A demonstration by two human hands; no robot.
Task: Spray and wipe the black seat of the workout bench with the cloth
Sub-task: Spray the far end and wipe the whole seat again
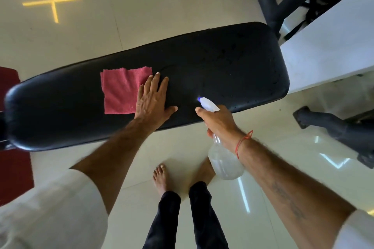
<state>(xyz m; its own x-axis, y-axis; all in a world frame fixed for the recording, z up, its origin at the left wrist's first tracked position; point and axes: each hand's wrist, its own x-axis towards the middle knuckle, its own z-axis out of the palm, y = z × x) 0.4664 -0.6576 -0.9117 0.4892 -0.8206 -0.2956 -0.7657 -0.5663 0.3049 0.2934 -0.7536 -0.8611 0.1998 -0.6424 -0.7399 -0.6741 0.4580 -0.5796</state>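
Two hands: the left hand (153, 100) lies flat on the smooth black seat (222, 62) beside the fuzzy pink cloth (121, 91), the right hand (219, 121) squeezes a clear round spray bottle (224, 161).

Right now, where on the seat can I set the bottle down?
Bare seat: between its rounded left end and the cloth, and from the left hand to the right end, droplet-speckled. Crowded mid-seat: cloth, left hand, spray bottle in right hand.
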